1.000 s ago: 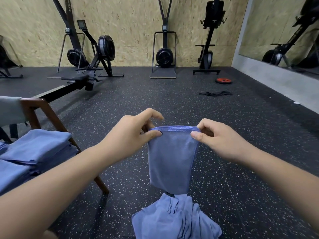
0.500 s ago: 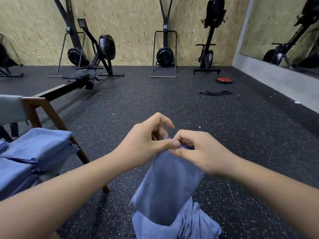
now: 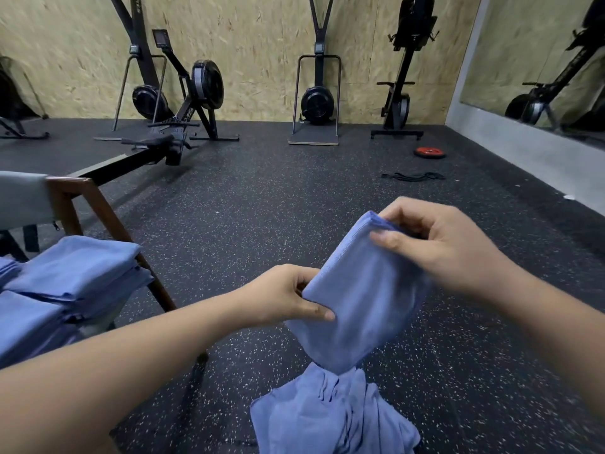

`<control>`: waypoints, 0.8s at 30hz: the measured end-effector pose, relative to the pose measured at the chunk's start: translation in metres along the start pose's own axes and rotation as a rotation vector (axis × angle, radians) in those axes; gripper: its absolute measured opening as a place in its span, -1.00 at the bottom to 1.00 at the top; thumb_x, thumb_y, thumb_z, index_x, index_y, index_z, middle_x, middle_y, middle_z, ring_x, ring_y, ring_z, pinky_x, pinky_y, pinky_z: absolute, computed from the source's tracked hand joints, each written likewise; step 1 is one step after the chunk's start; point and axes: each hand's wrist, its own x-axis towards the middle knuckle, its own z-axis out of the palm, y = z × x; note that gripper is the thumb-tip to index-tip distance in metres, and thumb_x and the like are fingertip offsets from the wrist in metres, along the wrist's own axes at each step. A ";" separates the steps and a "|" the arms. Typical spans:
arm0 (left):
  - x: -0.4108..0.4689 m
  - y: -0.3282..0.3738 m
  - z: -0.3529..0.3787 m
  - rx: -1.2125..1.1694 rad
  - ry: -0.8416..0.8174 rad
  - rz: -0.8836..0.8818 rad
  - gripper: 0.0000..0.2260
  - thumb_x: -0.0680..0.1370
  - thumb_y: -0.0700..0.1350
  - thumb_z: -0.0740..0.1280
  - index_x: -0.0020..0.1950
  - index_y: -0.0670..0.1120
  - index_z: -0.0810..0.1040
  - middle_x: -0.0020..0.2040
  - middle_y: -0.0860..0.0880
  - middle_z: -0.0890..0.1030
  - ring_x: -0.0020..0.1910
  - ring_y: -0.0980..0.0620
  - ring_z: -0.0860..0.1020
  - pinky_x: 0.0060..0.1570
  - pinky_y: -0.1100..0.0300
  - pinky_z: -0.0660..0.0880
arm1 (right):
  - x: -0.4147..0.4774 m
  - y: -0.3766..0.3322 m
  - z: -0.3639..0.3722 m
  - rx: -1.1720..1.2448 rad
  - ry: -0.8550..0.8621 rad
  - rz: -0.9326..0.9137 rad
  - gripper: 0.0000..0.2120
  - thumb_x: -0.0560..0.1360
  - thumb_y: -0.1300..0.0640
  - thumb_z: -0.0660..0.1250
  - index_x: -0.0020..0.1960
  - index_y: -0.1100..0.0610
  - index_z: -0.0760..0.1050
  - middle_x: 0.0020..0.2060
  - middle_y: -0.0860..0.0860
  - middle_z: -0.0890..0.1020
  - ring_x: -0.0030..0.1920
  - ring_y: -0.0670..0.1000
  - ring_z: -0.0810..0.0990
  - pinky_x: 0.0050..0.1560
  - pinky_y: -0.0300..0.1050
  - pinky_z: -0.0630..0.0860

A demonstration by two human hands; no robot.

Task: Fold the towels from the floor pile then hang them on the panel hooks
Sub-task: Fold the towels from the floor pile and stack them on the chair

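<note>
A folded blue towel [image 3: 357, 299] hangs tilted in the air between my hands. My right hand [image 3: 438, 244] grips its upper end, thumb on the near face. My left hand [image 3: 288, 298] pinches its left edge lower down, thumb on top. Below it on the dark floor lies a crumpled pile of blue towels [image 3: 330, 417]. A stack of folded blue towels [image 3: 65, 283] rests on a chair at the left. No panel hooks are in view.
The wooden chair [image 3: 95, 208] with a grey back stands at the left. A rowing machine [image 3: 173, 132] and other gym machines line the far wall. A red weight plate [image 3: 429, 152] and a black band [image 3: 413, 176] lie on the floor at the right, near a mirror wall.
The towel was held stretched by its top corners, then my hands brought the corners together. Now my right hand holds the top alone, and my left hand has dropped to the left edge.
</note>
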 end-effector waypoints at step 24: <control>0.008 0.007 -0.040 -0.678 0.838 -0.092 -0.77 0.74 0.18 0.24 0.11 0.03 0.43 0.02 0.03 0.58 -0.01 0.03 0.53 0.03 -0.04 0.48 | 0.004 0.065 0.003 -0.081 0.557 0.344 -0.77 0.72 -0.13 0.26 0.01 0.01 0.44 -0.32 0.02 0.48 -0.28 -0.04 0.41 -0.19 0.02 0.34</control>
